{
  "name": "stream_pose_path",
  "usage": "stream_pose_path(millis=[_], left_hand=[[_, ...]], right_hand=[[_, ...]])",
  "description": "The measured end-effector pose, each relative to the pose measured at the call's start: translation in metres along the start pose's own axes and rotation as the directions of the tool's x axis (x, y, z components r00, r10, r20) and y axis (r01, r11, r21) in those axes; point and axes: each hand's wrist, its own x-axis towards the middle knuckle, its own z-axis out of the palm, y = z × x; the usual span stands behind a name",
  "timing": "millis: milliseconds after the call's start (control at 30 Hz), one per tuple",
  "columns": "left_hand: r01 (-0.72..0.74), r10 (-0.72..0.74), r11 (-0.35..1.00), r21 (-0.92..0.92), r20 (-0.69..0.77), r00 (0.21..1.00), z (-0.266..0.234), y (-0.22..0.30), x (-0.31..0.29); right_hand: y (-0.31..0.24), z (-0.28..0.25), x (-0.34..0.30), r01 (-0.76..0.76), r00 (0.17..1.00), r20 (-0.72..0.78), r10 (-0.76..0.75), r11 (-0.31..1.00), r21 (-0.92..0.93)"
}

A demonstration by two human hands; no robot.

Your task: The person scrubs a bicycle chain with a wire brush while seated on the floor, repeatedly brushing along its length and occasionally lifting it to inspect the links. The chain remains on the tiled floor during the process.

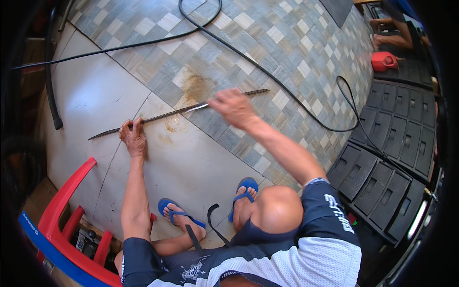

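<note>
Blurred fingers (222, 99) of the right hand (235, 110) hide one end of what seems a thin metal tool (197, 107)

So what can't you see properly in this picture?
All in the head view:
Right hand: blurred, so its exact grip is unclear.
Silver tool: one end is hidden by that hand.
Chain: links too small to count.
Another person: mostly cut off by the upper-right edge.

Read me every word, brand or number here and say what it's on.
I don't copy out wording, but lettering shows here:
Blue strip: white lettering.
Right sleeve: large white lettering.
Shirt: pale emblem on the front; any lettering there too small to read.
</note>
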Motion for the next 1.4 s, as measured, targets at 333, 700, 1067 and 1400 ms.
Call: stream_pose_path(millis=[333, 700, 1067, 1400], left_hand=[[-0.012, 0.014, 0.999, 0.052, -0.028, 1.0, 0.005, 0.001, -0.003], [0.004, -0.005, 1.0, 0.011, 0.015, 1.0, 0.002, 0.001, -0.003], [-0.003, 0.003, 0.999, 0.039, -0.016, 1.0, 0.0, 0.004, -0.001], [0.008, -0.006, 0.999, 0.045, -0.044, 0.999, 0.0, 0.008, 0.0]], right_hand=[[0.153, -0.07, -0.128, -0.537, 0.777, 0.161, 0.608, 0.774, -0.335], [0.115, -0.021, -0.102, -0.312, 0.943, 0.069, 0.325, 0.938, -0.148], [-0.027, 0.021, 0.027, 0.055, 0.998, -0.022, -0.053, 0.995, 0.087], [0.091, -0.06, -0.045, -0.33, 0.938, 0.078, 0.339, 0.937, -0.111]])
